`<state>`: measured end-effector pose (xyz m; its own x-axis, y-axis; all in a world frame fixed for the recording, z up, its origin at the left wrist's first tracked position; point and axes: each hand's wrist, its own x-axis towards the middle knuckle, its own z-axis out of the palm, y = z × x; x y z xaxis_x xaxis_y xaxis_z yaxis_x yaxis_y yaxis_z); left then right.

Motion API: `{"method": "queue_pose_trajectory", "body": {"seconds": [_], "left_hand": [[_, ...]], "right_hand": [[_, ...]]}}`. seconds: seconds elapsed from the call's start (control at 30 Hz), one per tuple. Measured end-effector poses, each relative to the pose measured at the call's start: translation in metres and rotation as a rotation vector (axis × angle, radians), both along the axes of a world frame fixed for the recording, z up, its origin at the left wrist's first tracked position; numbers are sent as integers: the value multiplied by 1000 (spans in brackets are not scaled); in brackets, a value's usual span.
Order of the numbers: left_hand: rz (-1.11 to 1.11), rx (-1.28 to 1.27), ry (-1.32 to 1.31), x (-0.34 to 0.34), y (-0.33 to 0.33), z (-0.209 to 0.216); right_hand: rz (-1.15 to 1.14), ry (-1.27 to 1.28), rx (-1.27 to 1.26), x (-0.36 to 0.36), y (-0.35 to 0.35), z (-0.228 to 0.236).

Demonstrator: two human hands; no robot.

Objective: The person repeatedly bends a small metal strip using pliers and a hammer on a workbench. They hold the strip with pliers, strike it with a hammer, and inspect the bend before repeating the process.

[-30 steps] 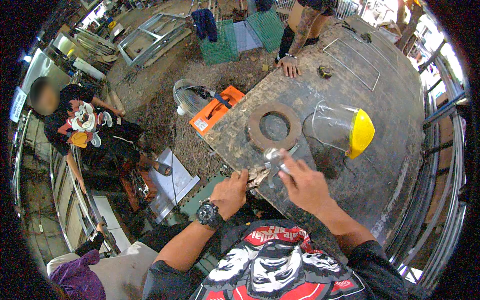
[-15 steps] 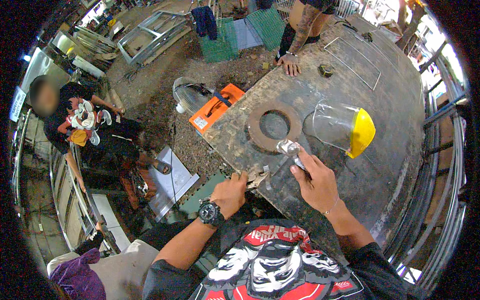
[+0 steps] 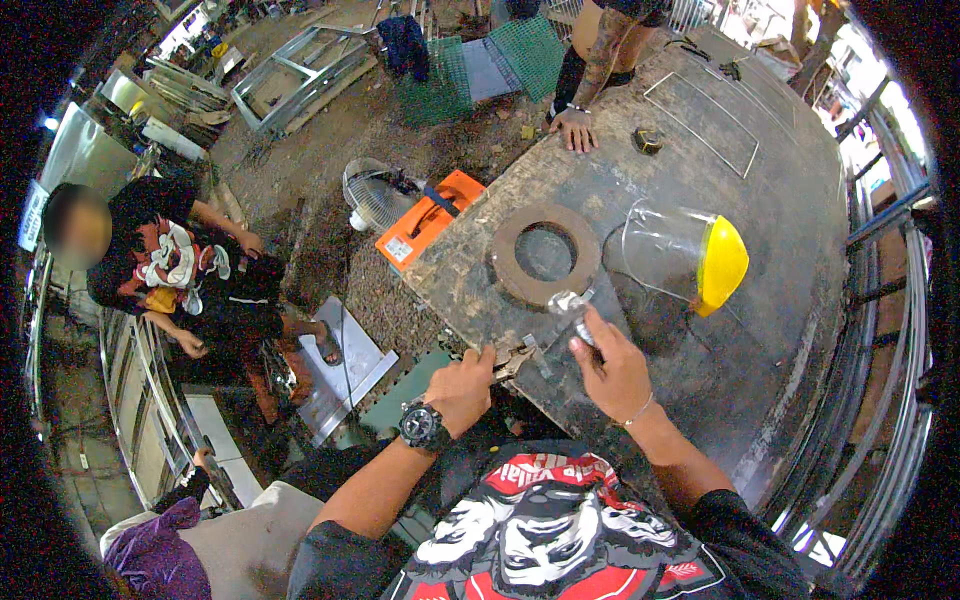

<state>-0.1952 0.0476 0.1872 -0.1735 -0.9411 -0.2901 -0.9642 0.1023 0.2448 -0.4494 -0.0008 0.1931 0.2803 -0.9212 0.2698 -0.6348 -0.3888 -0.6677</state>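
My left hand [image 3: 460, 390], wearing a black watch, is closed around the handles of pliers [image 3: 512, 362] at the near left edge of the worktable. At the pliers' jaws sits a small metal piece [image 3: 531, 343], its shape hard to make out. My right hand [image 3: 612, 365] grips a silver hammer [image 3: 568, 303], whose head is just beyond the small piece and beside a thick brown ring [image 3: 510, 272]. Most of the hammer's handle is hidden by my fingers. Right of the ring lies a clear face shield [image 3: 722, 265] with a yellow top.
The dark worktable [image 3: 760, 330] carries a tape measure [image 3: 647, 140] and a thin wire rectangle [image 3: 700, 125]. A co-worker's hand [image 3: 576, 130] rests on its far edge. An orange case [image 3: 432, 220] and a fan [image 3: 378, 193] stand off its left side. Another person [image 3: 165, 245] sits at left.
My right hand and the hammer have shifted slightly left and nearer the small piece. My left hand stays in place. The person at left has moved their arms and leaned.
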Motion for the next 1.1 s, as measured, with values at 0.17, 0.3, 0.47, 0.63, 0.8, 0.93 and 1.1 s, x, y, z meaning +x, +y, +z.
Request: {"method": "queue_pose_trajectory", "body": {"seconds": [0.17, 0.3, 0.47, 0.63, 0.8, 0.93, 1.1], "left_hand": [[88, 23, 98, -2, 7, -6], [175, 3, 320, -3, 6, -10], [229, 39, 526, -14, 4, -22], [113, -61, 617, -27, 2, -40], [82, -111, 586, -40, -3, -48], [100, -229, 382, -47, -6, -46], [189, -51, 185, -54, -13, -46]], "right_hand": [[-184, 245, 219, -48, 7, -61], [-305, 413, 175, -93, 22, -134], [-386, 490, 274, -131, 42, -186], [-345, 429, 294, -109, 17, -150], [-39, -839, 974, -55, -27, -55], [266, -204, 817, -21, -38, -16], [91, -205, 603, 0, -26, -34]]}}
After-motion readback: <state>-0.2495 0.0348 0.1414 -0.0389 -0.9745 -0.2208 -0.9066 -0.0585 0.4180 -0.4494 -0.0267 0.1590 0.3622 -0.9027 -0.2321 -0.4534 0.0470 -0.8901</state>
